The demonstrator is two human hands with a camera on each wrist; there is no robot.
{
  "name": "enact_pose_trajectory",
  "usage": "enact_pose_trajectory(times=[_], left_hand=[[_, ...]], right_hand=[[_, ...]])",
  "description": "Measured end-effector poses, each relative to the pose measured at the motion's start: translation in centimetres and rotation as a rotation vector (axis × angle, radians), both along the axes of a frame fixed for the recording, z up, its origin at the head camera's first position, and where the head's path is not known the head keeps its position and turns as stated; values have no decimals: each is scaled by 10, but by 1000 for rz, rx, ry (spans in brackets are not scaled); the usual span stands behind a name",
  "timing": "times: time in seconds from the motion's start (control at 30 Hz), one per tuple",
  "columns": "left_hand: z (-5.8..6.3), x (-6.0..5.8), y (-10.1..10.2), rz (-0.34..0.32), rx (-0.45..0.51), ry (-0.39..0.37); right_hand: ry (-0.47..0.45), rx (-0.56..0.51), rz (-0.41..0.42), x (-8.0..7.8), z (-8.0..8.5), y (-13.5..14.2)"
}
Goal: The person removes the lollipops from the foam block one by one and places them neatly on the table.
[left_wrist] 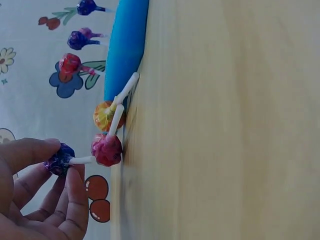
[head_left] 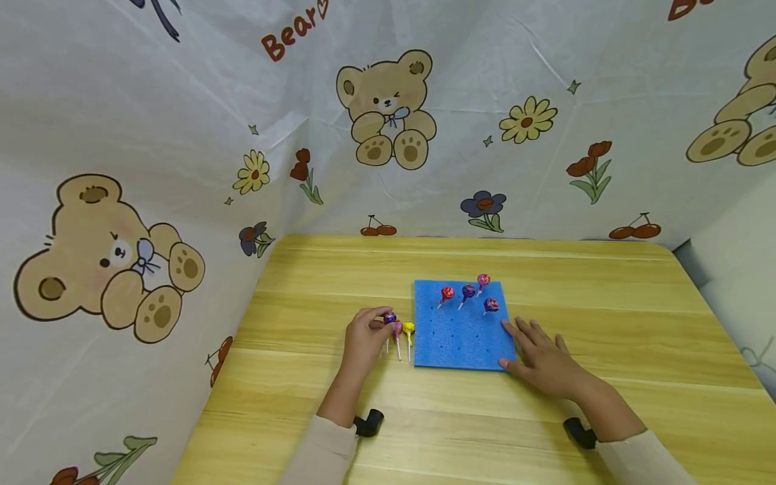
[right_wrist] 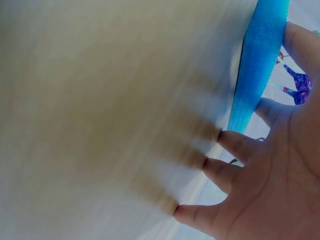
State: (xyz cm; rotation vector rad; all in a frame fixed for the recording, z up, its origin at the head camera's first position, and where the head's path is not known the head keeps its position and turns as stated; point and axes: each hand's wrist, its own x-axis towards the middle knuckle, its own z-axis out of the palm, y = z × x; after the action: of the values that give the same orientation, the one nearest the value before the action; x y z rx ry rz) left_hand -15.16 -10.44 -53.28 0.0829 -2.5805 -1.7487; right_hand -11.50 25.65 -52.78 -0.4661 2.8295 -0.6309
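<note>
My left hand (head_left: 364, 340) pinches a purple-wrapped lollipop (left_wrist: 60, 159) by its head, just left of the foam board. Beside it a pink lollipop (head_left: 397, 329) and a yellow lollipop (head_left: 409, 328) lie on the table, sticks toward me. The blue foam board (head_left: 448, 343) has small holes. Stuck upright in its far part are a red lollipop (head_left: 447, 294), a purple one (head_left: 468, 291), a pink one (head_left: 483, 279) and a dark purple-red one (head_left: 491, 306). With fingers spread, my right hand (head_left: 545, 360) touches the board's right edge; other fingertips rest on the table.
The wooden table (head_left: 636, 323) runs back to a hanging cloth (head_left: 448, 188) printed with bears and flowers, which also borders the left side. A black wrist mount (head_left: 370, 423) sits at the left sleeve, another black mount (head_left: 579, 433) at the right.
</note>
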Motion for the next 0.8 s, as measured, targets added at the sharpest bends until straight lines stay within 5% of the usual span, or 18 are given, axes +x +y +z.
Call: enact_pose_trajectory(times=[0.8], left_hand=[[-4,-6,-9,29,-194,-109]], right_hand=[[-15,-2,1,0,-1,0]])
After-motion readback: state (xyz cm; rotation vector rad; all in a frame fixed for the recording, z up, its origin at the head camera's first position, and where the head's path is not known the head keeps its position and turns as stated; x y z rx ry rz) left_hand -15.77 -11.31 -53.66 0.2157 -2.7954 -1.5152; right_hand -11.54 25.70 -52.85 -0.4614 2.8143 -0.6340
